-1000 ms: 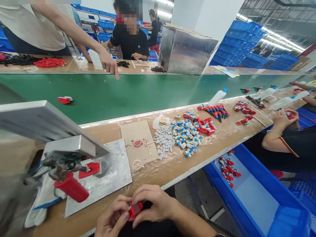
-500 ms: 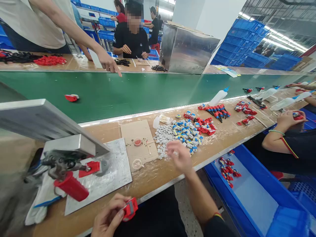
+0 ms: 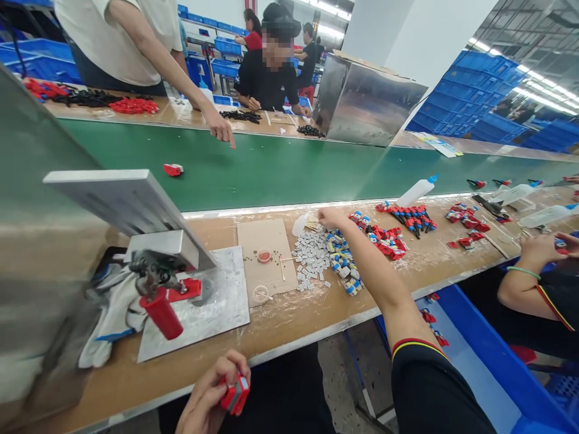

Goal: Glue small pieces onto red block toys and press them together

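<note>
My left hand (image 3: pixel 217 386) is closed round a red plastic part (image 3: pixel 235 395) with a grey band, held low in front of the table edge. Stretched out over the table, my right hand (image 3: pixel 332 218) has its fingertips bent down at the bundle of cotton swabs (image 3: pixel 312 222). Those fingers look drawn together, and whatever is between them is too small to make out. Below that hand lie a heap of small grey pieces (image 3: pixel 312 253) and a pile of grey, blue and yellow blocks (image 3: pixel 341 256), partly behind my forearm.
A metal press (image 3: pixel 158 271) with a red handle stands on a plate at left. Cardboard (image 3: pixel 266 241) bears two small dishes. Red parts (image 3: pixel 389 241) and a white bottle (image 3: pixel 416 191) lie to the right. Across the green belt (image 3: pixel 280 175), a co-worker's hand (image 3: pixel 221 128) points down.
My right hand has moved from the near side of the grey pieces, away from me to the swabs. My left hand has turned the red part slightly. The view has shifted left.
</note>
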`<state>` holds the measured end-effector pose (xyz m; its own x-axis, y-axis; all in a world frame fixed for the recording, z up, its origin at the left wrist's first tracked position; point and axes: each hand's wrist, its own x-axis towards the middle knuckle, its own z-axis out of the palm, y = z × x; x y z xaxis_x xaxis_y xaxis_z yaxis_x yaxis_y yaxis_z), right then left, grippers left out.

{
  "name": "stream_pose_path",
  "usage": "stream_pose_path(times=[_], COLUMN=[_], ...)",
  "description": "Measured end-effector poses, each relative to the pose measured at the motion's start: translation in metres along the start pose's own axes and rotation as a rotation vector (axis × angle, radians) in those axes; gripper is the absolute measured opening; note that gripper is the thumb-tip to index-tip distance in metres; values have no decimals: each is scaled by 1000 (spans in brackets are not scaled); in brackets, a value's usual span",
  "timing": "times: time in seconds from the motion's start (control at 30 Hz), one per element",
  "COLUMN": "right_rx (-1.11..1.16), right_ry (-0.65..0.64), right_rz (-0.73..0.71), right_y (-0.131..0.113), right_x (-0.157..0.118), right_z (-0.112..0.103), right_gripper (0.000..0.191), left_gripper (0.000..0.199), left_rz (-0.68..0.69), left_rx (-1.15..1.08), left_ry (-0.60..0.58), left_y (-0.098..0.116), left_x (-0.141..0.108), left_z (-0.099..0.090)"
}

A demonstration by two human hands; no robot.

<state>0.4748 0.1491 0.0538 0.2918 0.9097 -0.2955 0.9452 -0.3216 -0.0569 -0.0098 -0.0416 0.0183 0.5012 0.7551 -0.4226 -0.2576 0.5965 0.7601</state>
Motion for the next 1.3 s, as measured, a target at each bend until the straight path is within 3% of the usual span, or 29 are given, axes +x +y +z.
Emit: stream_pose_path(times=[0.17, 0.3, 0.43, 0.6, 0.7, 0.8, 0.93, 1.07, 1.2, 1.3], right_rx=[7, -8, -36, -37, 12, 100, 216, 288, 310, 275], right_ry=[110, 86, 1, -31, 45, 206, 440, 522, 458, 302], right_rz=[-58, -139, -184, -197, -223, -230, -236, -326, -816, -1054], right_y=[24, 34, 29, 19, 18, 25, 40, 30, -22, -63], right_x=[-7, -13, -8, -1, -7, -21, -70, -161, -248, -280], right_z=[-15, -18, -4, 8, 1, -18, -54, -72, -57, -38], right_gripper=[35, 33, 32, 28, 26, 18, 18, 7, 23, 32], left_gripper=[16, 12, 11, 8, 8, 8, 37, 63, 79, 89], left_rz=[-26, -21, -11, 11, 15, 15, 10, -127, -292, -367], left_rx=[-19, -52, -62, -36, -29, -28, 24, 168, 124, 5], left_ry=[-154, -225, -233, -171, -138, -168, -316, -438, -571, -688], left_y=[-4, -1, 1, -1, -2, -3, -10, -21, -18, -8], left_x=[5, 11, 10, 3, 0, 1, 10, 29, 53, 66], left_z=[1, 12, 18, 12, 8, 5, 4, 22, 61, 84])
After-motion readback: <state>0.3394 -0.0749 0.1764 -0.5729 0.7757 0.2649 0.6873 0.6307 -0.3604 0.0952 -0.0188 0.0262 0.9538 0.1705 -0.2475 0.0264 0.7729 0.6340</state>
